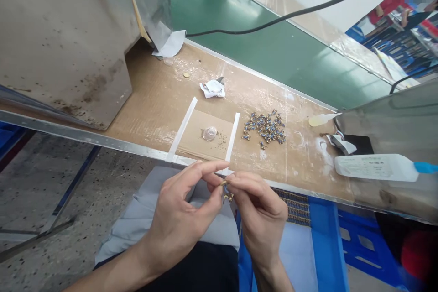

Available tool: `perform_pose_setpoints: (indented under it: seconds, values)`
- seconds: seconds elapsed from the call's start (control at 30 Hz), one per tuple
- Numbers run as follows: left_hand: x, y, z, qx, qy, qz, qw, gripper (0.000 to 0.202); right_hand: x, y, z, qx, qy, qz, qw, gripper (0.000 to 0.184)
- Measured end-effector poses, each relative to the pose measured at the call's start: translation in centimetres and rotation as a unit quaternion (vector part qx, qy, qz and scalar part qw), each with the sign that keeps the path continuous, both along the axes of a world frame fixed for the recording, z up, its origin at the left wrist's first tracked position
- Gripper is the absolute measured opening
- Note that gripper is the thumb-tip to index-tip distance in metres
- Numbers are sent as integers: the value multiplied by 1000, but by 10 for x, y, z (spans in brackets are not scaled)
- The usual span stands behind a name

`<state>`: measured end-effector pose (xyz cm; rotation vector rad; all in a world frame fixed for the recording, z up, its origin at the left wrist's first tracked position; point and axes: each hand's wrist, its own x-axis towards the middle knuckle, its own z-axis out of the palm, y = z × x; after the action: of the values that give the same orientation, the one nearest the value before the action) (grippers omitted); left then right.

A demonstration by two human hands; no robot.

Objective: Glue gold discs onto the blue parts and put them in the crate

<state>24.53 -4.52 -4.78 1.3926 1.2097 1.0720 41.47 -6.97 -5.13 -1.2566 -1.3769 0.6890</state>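
Close together above my lap, my left hand (186, 205) and my right hand (258, 210) meet at a small gold-and-blue metal piece (227, 194). Thumb and fingers of the left pinch its near side, with the index finger stretched out above. The right fingertips are closed on its other side, and part of it is hidden by them. Beyond the hands, a taped cardboard square (191, 139) bears a small clear cup (210, 133) and scattered tiny bits. To its right lies a pile of similar gold-and-blue pieces (265, 127).
A white bottle with a blue cap (378, 167) lies at the right, near a small yellowish squeeze bottle (321, 119). Crumpled paper (214, 89) rests farther back. A metal housing (61, 32) stands left. Below right, a blue crate (328, 242) holds rows of pieces. People appear far off.
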Motion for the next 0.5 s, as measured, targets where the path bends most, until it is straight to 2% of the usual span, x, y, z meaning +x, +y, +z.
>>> perform_pose_setpoints:
  seconds: [0.13,0.23,0.4,0.5]
  values:
    - [9,-2,1,-6,-15,-7,1000,43,5,-6,-3,-7,28,-13,999,18]
    - [18,-1,1,-57,-44,-17,997,39,13,-12,-12,-1,34,-32,999,19]
    - [32,-2,-6,-168,-91,-65,979,43,27,-27,-29,91,8,-51,995,33]
    - [40,-6,-17,-204,-101,-99,969,47,33,-43,-32,131,-32,-65,989,28]
